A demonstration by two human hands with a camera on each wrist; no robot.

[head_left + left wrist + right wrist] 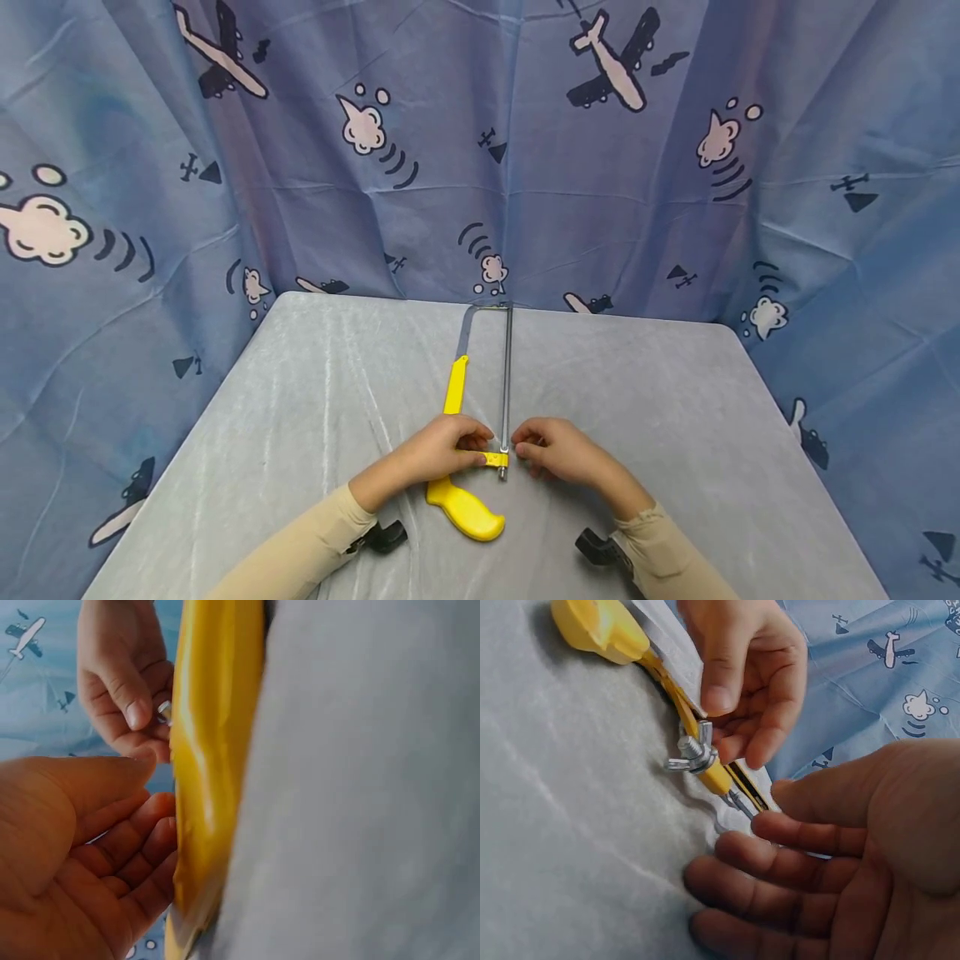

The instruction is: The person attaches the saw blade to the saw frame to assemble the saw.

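A hacksaw with a yellow handle (472, 514) lies on the grey cloth, its grey frame bow (464, 335) and straight blade (507, 375) pointing away from me. My left hand (442, 446) grips the saw at the short yellow bracket (496, 459), thumb over it and fingers curled on the far side. A metal wing nut (694, 755) stands on the bracket's end. Beside the blade's near end, my right hand (558, 450) hovers with loosely bent fingers and holds nothing. In the left wrist view, the yellow grip (214, 750) hides part of the bracket.
The grey cloth-covered table (637, 392) extends around the saw. Behind it and at both sides hangs a blue curtain (585, 225) printed with airplanes. A black wrist device (597, 547) sits below the right cuff, and another (386, 537) below the left.
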